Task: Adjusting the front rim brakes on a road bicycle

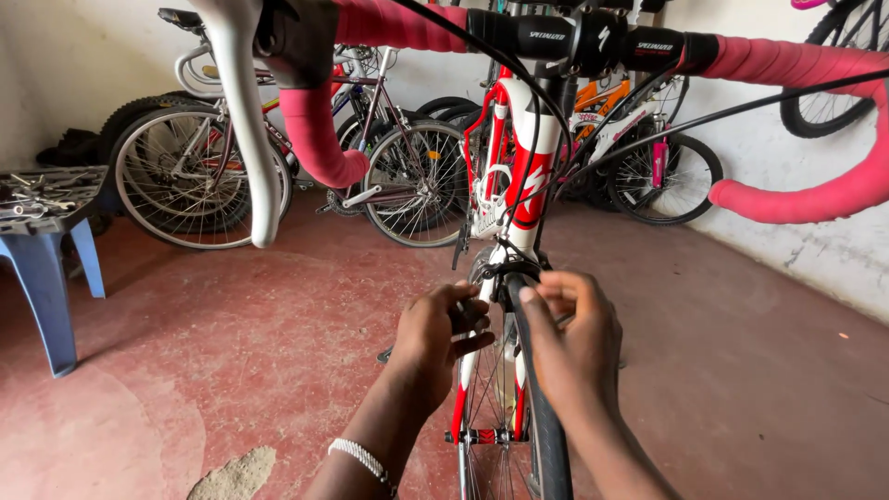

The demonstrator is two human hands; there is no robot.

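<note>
Everything is placed here relative to the front wheel (542, 417) of the red and white bicycle, which stands bottom centre under the pink-taped handlebar (787, 65).

Far to the left of the wheel a blue plastic chair (42, 268) is seen, loaded with loose metal tools; further back, other parked bicycles (278, 176) are leaned along the wall.

Just left of the wheel the left hand (435, 338) is held, wrist bent downward, with a beaded bracelet (359, 458) worn on the forearm. Its fingers are curled and pressed against the left side of the front brake caliper (509, 268) and the fork leg; whether something small is pinched there cannot be told.

On the right side of the wheel the right hand (574, 343) is cupped over the tyre, fingers bent inward toward the caliper, thumb laid along the tread. A thin part may be gripped, but this is hidden.

Judged from this, fingers could be caught between brake arm and rim if the wheel were turned or the brake lever pulled. The brake cable (546, 157) above the wheel could be snagged by a knuckle, and the bicycle could tip, since nothing visible steadies it but the two hands
</note>
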